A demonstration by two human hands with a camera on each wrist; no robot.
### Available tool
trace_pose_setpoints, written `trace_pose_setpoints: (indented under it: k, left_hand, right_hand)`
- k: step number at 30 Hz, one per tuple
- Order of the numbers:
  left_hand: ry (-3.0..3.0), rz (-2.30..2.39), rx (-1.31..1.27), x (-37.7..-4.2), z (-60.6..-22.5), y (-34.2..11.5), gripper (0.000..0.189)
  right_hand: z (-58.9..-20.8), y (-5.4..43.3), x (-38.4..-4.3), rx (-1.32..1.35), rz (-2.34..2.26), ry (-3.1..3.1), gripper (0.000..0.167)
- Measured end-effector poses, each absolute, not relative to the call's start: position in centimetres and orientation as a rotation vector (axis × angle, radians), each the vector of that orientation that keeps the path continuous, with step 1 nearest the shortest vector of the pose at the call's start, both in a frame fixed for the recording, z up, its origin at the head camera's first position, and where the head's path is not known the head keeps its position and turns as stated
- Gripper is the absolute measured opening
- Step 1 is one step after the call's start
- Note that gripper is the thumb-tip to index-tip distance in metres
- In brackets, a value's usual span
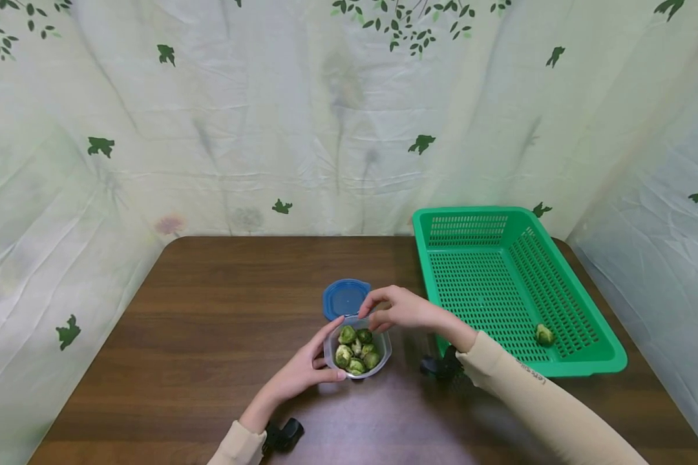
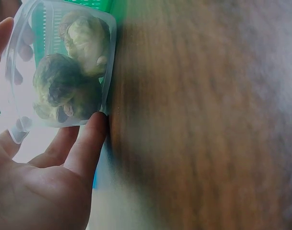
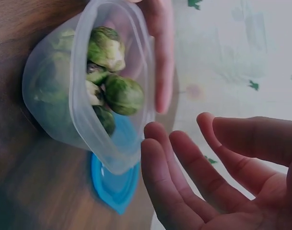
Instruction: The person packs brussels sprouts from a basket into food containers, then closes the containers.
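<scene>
A clear plastic container (image 1: pixel 386 355) holds several Brussels sprouts (image 1: pixel 355 366) and stands on the brown table. My left hand (image 1: pixel 302 373) grips it from the left side, thumb at the near rim and fingers along the far side. In the left wrist view, fingertips (image 2: pixel 95 122) press against the container's wall. At the container's far right rim is my right hand (image 1: pixel 406 309), its fingers loosely bent. The right wrist view shows nothing held between those fingers (image 3: pixel 157 179). Behind the container lies a blue lid (image 1: pixel 344 298), partly hidden by it.
A green plastic basket (image 1: pixel 602 355) with slotted walls takes up the right of the table (image 1: pixel 221 310). One Brussels sprout (image 1: pixel 545 334) lies inside it, near its right side. A pale curtain (image 1: pixel 267 129) with leaf prints hangs behind and at both sides.
</scene>
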State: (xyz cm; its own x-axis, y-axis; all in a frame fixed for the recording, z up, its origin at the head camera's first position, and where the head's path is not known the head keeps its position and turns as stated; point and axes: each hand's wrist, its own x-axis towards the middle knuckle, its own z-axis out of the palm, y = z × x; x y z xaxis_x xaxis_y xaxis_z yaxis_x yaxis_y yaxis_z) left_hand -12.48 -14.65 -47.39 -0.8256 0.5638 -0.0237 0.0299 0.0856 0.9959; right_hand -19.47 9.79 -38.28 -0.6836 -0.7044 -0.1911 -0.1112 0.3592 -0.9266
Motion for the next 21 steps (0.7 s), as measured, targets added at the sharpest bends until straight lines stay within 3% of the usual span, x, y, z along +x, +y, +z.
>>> trace_pose_setpoints:
  k: [21]
  left_hand:
    - [1.946,1.809,0.595,-12.5,-47.5,-14.7,0.087]
  right_hand:
    - [-35.5,15.0,-19.9,-0.715,-1.474,2.005,0.021]
